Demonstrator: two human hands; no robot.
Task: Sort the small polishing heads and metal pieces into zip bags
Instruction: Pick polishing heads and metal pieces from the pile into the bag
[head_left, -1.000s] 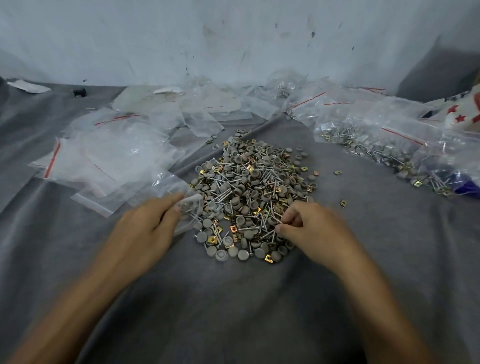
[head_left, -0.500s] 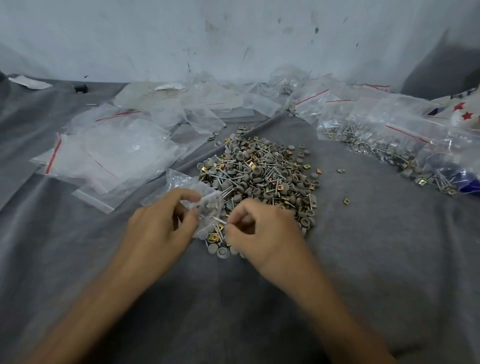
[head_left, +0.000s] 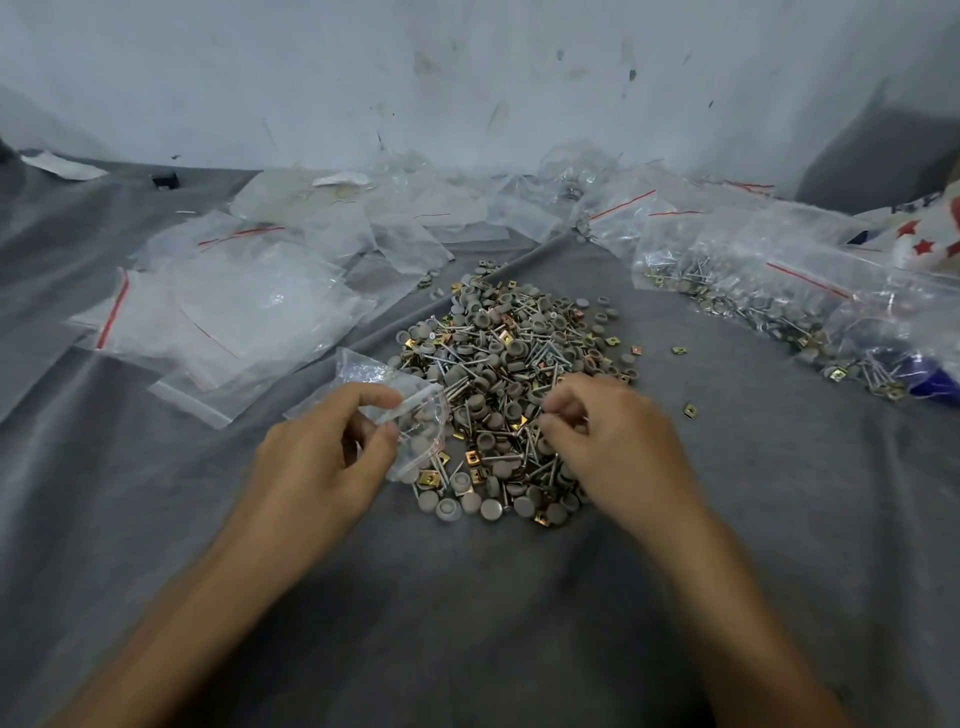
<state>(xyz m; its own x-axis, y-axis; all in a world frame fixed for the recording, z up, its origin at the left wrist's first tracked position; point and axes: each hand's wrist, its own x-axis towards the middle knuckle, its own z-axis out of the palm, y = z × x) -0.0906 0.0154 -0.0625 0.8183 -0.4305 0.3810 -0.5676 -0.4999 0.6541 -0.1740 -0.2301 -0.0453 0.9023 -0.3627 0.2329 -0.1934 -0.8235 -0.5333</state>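
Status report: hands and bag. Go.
Left hand pinches small zip bag at its mouth. Right hand curled over parts pile, grip unclear. Nothing blocking.

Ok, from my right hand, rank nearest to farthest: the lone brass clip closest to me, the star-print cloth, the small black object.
1. Lone brass clip, just right of the right hand.
2. Star-print cloth, far right edge.
3. Small black object, back left.

A heap (head_left: 514, 384) of grey round polishing heads, thin metal pins and brass-coloured squares lies mid-frame. At its left edge a small clear zip bag (head_left: 415, 436) is held open, a few pieces inside. Empty bags (head_left: 234, 312) spread upper left, filled bags (head_left: 779, 291) upper right.
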